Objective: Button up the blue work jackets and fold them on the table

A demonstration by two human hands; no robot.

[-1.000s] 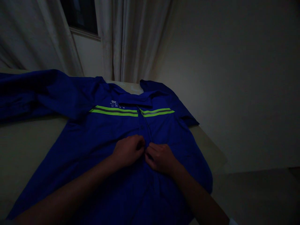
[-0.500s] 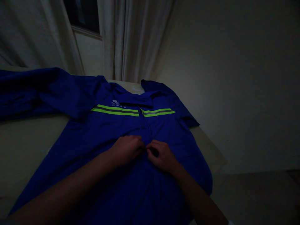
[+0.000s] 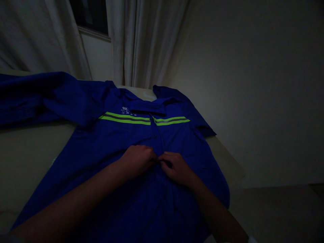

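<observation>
A blue work jacket (image 3: pixel 106 141) lies spread front side up, with a yellow-green reflective stripe (image 3: pixel 126 118) across the chest and white lettering above it. My left hand (image 3: pixel 139 160) and my right hand (image 3: pixel 176 167) meet at the front placket, below the stripe. Both are closed, fingertips pinching the placket's edge almost tip to tip. Whether a button sits between them is hidden by the fingers. Higher up, a small dark fastener (image 3: pixel 155 136) shows on the placket, whose upper part gapes slightly under the collar (image 3: pixel 149 107).
Under the jacket is a pale bed or table surface (image 3: pixel 32 152), its corner reaching out at right. Long curtains (image 3: pixel 152 40) hang behind, beside a dark window (image 3: pixel 91 15). A plain wall (image 3: pixel 253 84) rises on the right. The light is dim.
Both hands stay pinched at the same spot on the placket, with barely any finger movement. The view has shifted very slightly.
</observation>
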